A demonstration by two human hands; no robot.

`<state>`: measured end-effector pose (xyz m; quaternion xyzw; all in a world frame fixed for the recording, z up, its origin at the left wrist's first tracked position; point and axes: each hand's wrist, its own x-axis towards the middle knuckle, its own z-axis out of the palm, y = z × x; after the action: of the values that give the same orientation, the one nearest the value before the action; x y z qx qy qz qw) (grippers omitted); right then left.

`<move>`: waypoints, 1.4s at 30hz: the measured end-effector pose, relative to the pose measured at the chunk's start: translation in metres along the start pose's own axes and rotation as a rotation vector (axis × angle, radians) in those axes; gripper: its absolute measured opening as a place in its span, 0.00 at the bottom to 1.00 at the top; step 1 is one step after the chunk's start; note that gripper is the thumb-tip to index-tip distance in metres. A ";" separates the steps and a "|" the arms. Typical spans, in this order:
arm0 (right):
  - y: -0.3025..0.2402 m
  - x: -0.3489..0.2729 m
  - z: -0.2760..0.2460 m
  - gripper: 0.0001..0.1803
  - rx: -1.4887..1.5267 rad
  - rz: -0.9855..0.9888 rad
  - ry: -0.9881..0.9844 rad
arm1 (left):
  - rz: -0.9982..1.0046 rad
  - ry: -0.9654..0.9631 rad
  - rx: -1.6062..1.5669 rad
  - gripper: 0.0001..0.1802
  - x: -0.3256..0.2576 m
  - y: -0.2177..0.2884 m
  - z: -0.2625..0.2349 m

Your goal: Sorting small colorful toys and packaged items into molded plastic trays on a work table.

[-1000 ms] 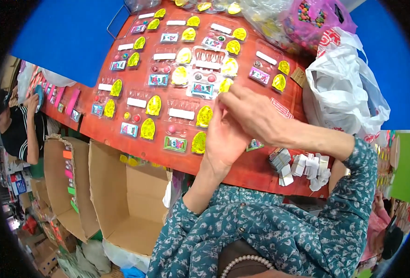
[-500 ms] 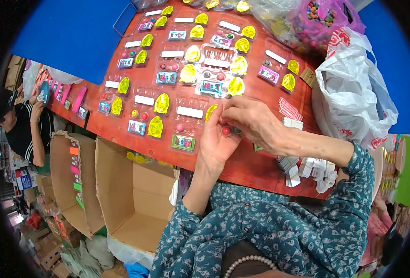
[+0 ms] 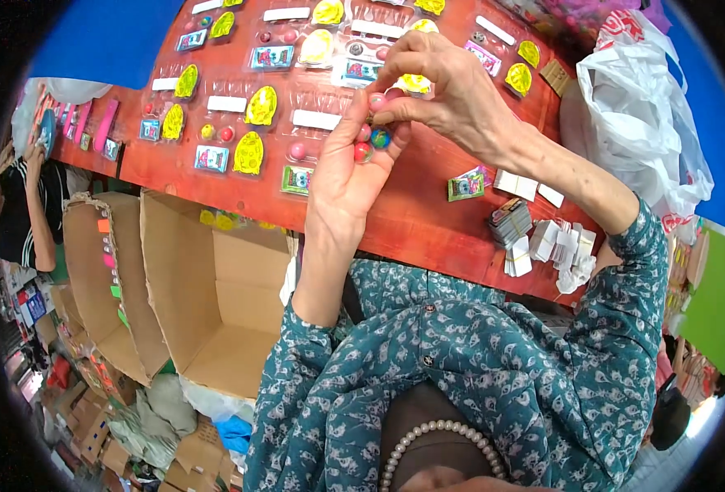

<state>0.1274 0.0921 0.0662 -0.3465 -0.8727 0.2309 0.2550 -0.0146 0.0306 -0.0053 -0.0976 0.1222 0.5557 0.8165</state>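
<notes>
My left hand (image 3: 339, 190) is cupped palm up over the red table, cradling several small coloured balls. Among them are a red-and-green ball (image 3: 363, 152) and a blue-green ball (image 3: 379, 138). Just above that palm, my right hand (image 3: 461, 94) pinches a pink ball (image 3: 376, 102) between thumb and fingers. Beyond the hands lie clear plastic trays in rows. A typical tray holds a white card strip (image 3: 227, 104), yellow egg-shaped shells (image 3: 261, 106), small balls and a blue wrapped packet (image 3: 211, 158). The tray nearest my left hand has a pink ball (image 3: 297, 151) and a green packet (image 3: 296, 179).
To the right are loose packets (image 3: 466, 185), card stacks (image 3: 510, 223) and a white plastic bag (image 3: 625, 123). Open cardboard boxes (image 3: 178, 303) stand below the table's left edge. A co-worker (image 3: 38, 205) is at the far left.
The view has shifted, so the table sits higher and further left. My right hand has risen slightly from the left palm, now showing a pinched pink ball and more balls in the palm.
</notes>
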 end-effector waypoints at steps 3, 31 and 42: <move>0.003 0.004 0.004 0.15 0.152 0.027 0.004 | 0.082 0.054 0.081 0.13 -0.001 0.002 0.006; 0.019 0.072 0.054 0.09 1.073 0.568 -0.183 | 0.198 0.264 0.025 0.10 0.003 0.070 0.003; 0.041 0.090 0.061 0.08 1.003 0.461 -0.257 | 0.095 0.043 0.129 0.11 0.014 0.079 0.012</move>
<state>0.0538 0.1701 0.0219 -0.3339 -0.5820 0.7072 0.2231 -0.0822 0.0750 0.0002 -0.0510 0.1798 0.5827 0.7909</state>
